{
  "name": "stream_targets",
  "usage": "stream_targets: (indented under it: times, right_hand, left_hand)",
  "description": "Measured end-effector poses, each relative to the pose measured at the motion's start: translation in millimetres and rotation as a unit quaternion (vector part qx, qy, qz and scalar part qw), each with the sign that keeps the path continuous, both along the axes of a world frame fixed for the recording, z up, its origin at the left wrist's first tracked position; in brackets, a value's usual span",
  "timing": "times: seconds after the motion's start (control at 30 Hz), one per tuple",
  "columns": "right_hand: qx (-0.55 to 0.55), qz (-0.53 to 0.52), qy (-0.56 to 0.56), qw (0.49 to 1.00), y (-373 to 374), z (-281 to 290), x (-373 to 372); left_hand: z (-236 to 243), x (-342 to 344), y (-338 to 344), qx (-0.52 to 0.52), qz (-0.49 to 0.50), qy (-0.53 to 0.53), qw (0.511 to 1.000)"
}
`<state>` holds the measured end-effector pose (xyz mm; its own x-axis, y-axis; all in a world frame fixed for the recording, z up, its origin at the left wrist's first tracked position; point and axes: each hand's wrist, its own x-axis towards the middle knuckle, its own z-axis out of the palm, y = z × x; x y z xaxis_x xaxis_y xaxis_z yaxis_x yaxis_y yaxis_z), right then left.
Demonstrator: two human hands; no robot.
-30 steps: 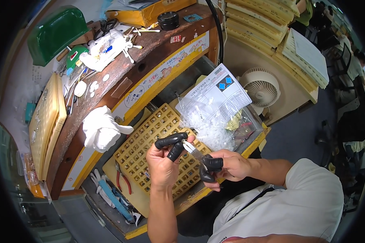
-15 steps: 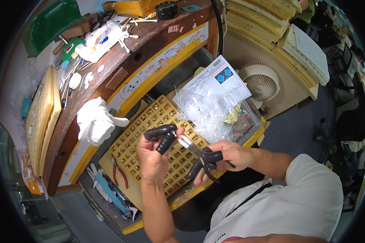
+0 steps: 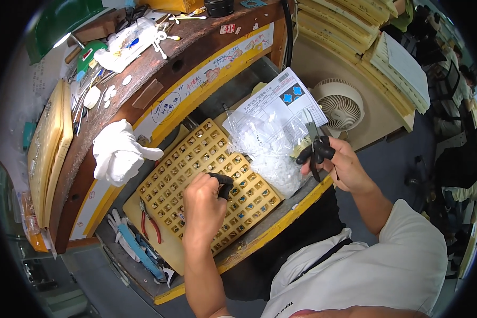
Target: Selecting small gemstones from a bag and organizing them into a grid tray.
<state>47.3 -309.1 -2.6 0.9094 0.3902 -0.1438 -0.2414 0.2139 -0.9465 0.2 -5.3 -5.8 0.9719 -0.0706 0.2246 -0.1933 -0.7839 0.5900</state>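
A dark wooden workbench is seen across the upper left, its top strewn with swabs and hand tools. Below it, a yellow-edged drawer is pulled out. In the drawer a yellow gridded tray is laid at a slant, nearest the left hand; many of its cells are occupied. Beyond the tray's right side a printed sheet is placed, partly covered by a clear plastic bag filled with whitish material. At the bench edge a white cloth bundle is noted.

The left hand is held over the middle of the tray with fingers curled in; the fingertips are turned down and hidden, so whether anything is gripped cannot be told. The right hand is closed around the dark handles of a pair of pliers, raised near the drawer's right end, the tips pointed up over the sheet; any gap between the tips cannot be made out.

Red-handled pliers are laid just beside the tray's left edge. Black finger covers are worn on both hands. Small metallic pieces, some with blue, are seated in the cells.
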Motion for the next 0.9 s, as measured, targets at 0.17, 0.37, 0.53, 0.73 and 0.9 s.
stream_targets:
  times: [0.17,0.37,0.53,0.73,0.9]
  right_hand:
    - [-0.250,-0.081,-0.153,0.953,-16,-3,4]
    - [-0.587,-0.095,-0.371,0.713,-19,1,-1]
    - [-0.641,-0.062,-0.410,0.646,-8,2,-7]
    - [-0.636,-0.047,-0.460,0.618,-4,14,0]
    - [-0.494,-0.049,-0.480,0.723,16,19,25]
  left_hand:
    - [6,-1,5,0.008,0.015,-0.008,1.000]
    - [13,-9,13,0.068,0.091,0.109,0.988]
    - [13,-8,5,0.103,0.075,0.097,0.987]
    - [15,-9,0,0.116,0.110,0.116,0.980]
    - [13,-7,3,0.078,0.113,0.145,0.980]
